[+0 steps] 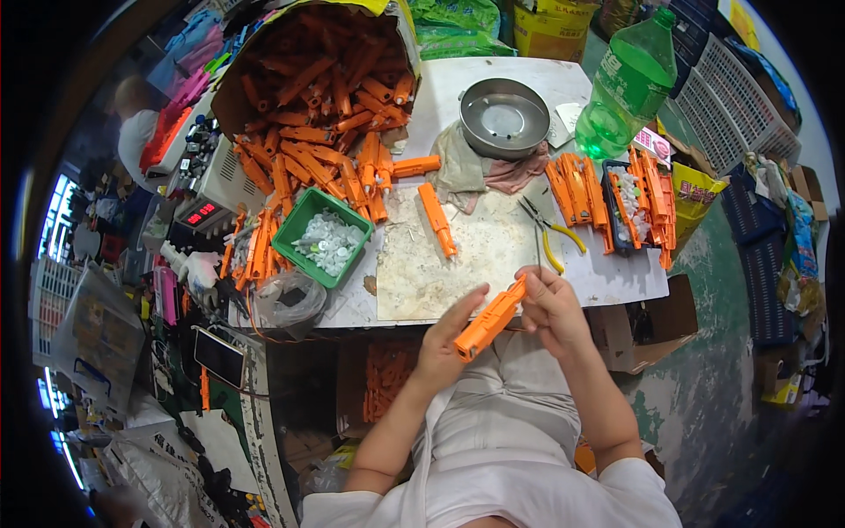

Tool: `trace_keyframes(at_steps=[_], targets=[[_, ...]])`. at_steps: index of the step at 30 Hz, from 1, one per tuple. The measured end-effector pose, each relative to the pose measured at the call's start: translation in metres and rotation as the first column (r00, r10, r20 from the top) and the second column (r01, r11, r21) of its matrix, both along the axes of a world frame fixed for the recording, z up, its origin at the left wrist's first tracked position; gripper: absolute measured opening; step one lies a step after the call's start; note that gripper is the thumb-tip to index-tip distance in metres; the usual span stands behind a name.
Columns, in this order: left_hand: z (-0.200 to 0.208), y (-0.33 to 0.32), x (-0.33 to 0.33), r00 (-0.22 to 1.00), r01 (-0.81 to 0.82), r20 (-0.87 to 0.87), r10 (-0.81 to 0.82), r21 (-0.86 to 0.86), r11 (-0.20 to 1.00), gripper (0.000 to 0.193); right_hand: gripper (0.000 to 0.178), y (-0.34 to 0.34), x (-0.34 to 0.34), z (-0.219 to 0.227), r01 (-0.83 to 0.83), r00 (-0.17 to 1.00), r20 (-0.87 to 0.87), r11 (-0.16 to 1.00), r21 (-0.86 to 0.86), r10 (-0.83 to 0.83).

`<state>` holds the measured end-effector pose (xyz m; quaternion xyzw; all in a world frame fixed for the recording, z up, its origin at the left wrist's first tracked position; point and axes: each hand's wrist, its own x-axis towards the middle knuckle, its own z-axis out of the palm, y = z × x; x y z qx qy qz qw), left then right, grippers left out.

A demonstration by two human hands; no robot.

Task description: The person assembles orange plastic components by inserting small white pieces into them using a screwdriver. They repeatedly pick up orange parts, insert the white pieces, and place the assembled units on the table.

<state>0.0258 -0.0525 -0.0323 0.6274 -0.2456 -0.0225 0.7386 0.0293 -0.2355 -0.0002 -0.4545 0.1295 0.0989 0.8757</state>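
An orange plastic toy-gun body (491,326) is held slantwise between my hands, over my lap at the table's front edge. My left hand (443,348) supports its lower left side; the thumb side shows, and the fingers beneath are hidden. At its upper right end, my right hand (554,310) pinches it with bent fingers. A thin dark rod (539,245) rises from beside the right fingertips; its kind is unclear. Beyond lie a second orange body (437,220) on the stained work board (409,286) and yellow-handled pliers (563,236).
A large sack of orange parts (330,97) spills onto the table at left. Near it stands a green bin (283,239) of whitish pieces. A metal bowl (473,132) sits on rags; right of it are a green bottle (623,84) and stacked orange bodies (576,189).
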Motion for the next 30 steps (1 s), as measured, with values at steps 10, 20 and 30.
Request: trace_keyframes(at_steps=[10, 20, 30], targets=[[0.002, -0.004, 0.023, 0.967, -0.239, -0.141, 0.213, -0.213, 0.947, 0.042, 0.026, 0.006, -0.011, 0.012, 0.411, 0.828, 0.522, 0.412, -0.814, 0.206], [0.011, 0.007, 0.025, 0.957, -0.289, 0.052, 0.287, 0.036, 0.957, 0.042, 0.034, 0.001, -0.024, 0.054, 0.641, 0.693, 0.604, 0.049, -0.766, 0.394], [0.013, 0.015, 0.03, 0.95, -0.281, 0.171, 0.261, 0.104, 0.954, 0.043, 0.058, -0.006, -0.028, 0.057, 0.733, 0.641, 0.607, -0.139, -0.666, 0.47]])
